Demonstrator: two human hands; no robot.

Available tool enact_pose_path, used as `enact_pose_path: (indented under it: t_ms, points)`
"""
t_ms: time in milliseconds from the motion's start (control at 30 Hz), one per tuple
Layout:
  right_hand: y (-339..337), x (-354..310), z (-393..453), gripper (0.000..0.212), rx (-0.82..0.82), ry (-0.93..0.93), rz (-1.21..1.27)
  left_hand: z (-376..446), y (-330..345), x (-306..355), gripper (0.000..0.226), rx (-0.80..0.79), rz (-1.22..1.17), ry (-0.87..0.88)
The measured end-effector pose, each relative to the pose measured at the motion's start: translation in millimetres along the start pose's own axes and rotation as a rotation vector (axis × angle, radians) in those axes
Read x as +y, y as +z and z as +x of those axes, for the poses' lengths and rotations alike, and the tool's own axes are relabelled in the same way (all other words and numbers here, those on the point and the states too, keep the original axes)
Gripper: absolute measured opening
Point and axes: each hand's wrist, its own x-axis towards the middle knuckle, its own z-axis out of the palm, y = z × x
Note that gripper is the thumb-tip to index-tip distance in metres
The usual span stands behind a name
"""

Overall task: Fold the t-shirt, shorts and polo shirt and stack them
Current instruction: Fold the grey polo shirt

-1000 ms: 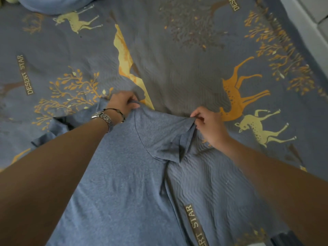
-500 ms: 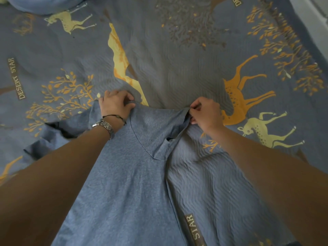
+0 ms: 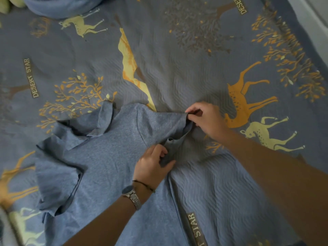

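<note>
A bed is covered by a blue quilted bedspread [image 3: 177,71] printed with deer, trees and "DESERT STAR". A blue shirt [image 3: 106,157] is spread near its front edge; bunched blue cloth [image 3: 60,6] is seen at its far-left corner.

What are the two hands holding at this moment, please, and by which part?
Both hold the blue shirt: the right hand pinches its far edge, the left hand grips the sleeve fabric nearer the person.

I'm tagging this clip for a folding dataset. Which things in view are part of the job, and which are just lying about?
In the job:
- blue shirt
- left hand, gripping the shirt's fabric
- right hand, pinching its top edge

Lying about:
- deer-print bedspread underneath
- bundled blue cloth at the far edge; what it is cannot be told
</note>
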Motion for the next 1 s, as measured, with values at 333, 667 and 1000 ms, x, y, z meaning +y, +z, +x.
enact_pose_path:
  t_ms: [333, 667, 1000]
  points:
    - [6, -3, 7, 0.009, 0.04, 0.172, 0.197, -11, 22, -6, 0.025, -0.019, -0.032, 0.201]
    - [16, -2, 5, 0.021, 0.024, 0.342, 0.327, -2, 18, -8, 0.024, 0.012, 0.16, 0.348]
    - [14, -8, 5, 0.035, 0.003, 0.25, 0.095, 7, 29, 5, 0.012, 0.04, 0.014, 0.152]
